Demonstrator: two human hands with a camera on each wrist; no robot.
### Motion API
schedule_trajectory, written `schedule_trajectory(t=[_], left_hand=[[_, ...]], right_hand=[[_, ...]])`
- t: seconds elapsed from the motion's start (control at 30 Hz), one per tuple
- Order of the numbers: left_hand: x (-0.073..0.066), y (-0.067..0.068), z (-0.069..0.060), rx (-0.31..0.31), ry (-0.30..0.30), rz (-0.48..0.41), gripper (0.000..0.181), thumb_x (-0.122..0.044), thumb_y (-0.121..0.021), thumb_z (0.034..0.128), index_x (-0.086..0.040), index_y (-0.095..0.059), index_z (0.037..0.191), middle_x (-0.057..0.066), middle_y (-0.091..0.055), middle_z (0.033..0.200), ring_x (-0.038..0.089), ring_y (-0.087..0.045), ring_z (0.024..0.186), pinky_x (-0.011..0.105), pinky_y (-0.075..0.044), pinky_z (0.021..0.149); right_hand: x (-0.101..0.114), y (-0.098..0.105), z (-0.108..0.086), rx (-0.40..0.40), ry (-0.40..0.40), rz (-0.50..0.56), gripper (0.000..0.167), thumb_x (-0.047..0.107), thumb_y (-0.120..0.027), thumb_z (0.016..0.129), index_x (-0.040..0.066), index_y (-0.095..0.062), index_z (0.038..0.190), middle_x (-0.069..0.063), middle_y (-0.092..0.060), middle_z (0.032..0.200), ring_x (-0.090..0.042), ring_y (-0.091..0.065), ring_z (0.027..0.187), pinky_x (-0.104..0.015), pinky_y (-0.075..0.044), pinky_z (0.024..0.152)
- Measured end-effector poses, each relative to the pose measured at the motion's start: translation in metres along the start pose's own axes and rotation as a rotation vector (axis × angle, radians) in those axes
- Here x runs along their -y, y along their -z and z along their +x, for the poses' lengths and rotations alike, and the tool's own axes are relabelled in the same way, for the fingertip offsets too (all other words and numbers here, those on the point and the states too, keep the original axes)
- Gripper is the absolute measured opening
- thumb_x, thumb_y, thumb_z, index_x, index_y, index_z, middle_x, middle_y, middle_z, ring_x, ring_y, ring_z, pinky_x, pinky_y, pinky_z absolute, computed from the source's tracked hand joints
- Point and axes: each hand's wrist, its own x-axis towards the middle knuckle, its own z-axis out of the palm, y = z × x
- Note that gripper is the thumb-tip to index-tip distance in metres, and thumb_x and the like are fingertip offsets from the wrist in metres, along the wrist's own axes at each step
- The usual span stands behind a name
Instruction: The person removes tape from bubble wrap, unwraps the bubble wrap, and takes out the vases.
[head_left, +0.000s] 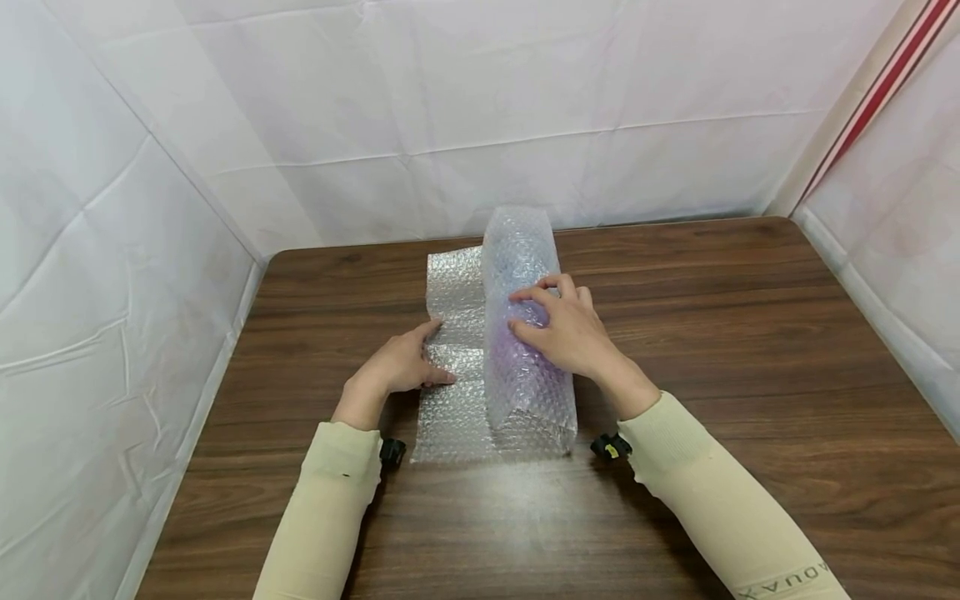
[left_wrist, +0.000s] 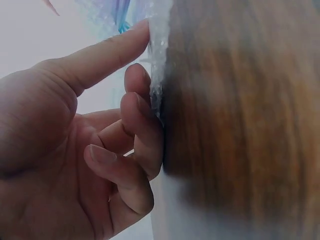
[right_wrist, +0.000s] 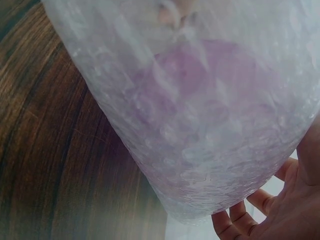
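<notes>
A roll of clear bubble wrap (head_left: 525, 242) lies lengthwise near the table's middle, with something purple and bluish inside (right_wrist: 215, 75) whose kind the layers blur. To its left, a flat stretch of the same bubble wrap (head_left: 457, 417) spreads on the table. At the left edge of this flat part is my left hand (head_left: 397, 362). Its thumb rests on the sheet, and the other fingers bend loosely by the edge in the left wrist view. My right hand (head_left: 566, 333) lies over the roll, fingers spread and bent on its top, palm toward its right side.
The brown wood-grain table (head_left: 750, 350) has rounded far corners. White sheeting (head_left: 480, 100) hangs behind it and on both sides. A red-striped strip (head_left: 885, 87) runs up the back right corner. Small black devices sit at both wrists.
</notes>
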Motion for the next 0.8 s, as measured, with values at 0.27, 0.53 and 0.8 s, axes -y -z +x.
schedule_trajectory(t=[0.27, 0.53, 0.8], left_hand=[[0.0006, -0.0003, -0.0024, 0.009, 0.015, -0.012, 0.106, -0.034, -0.085, 0.0871, -0.025, -0.016, 0.168, 0.003, -0.072, 0.082, 0.018, -0.065, 0.073, 0.044, -0.05, 0.096], [0.0031, -0.004, -0.0018, 0.002, 0.003, -0.002, 0.11, -0.036, -0.086, 0.0861, -0.028, -0.013, 0.168, 0.003, -0.071, 0.081, 0.018, -0.064, 0.076, 0.048, -0.048, 0.101], [0.0025, -0.0052, -0.0004, 0.007, 0.002, 0.009, 0.105, -0.035, -0.085, 0.0874, -0.029, -0.018, 0.168, 0.002, -0.072, 0.079, 0.018, -0.063, 0.071, 0.044, -0.049, 0.097]], right_hand=[[0.0014, 0.0001, -0.0013, 0.005, 0.0, 0.006, 0.044, 0.047, -0.064, 0.099, 0.03, -0.063, 0.14, -0.011, -0.035, 0.155, -0.037, -0.035, 0.122, -0.056, -0.039, 0.097], [0.0015, 0.0009, -0.0037, 0.014, 0.006, -0.012, 0.044, 0.047, -0.063, 0.1, 0.03, -0.063, 0.14, -0.013, -0.035, 0.155, -0.039, -0.036, 0.122, -0.058, -0.039, 0.097], [0.0029, 0.0022, -0.005, 0.023, 0.0, -0.049, 0.046, 0.047, -0.061, 0.1, 0.029, -0.061, 0.142, -0.013, -0.034, 0.156, -0.039, -0.035, 0.124, -0.058, -0.041, 0.096]])
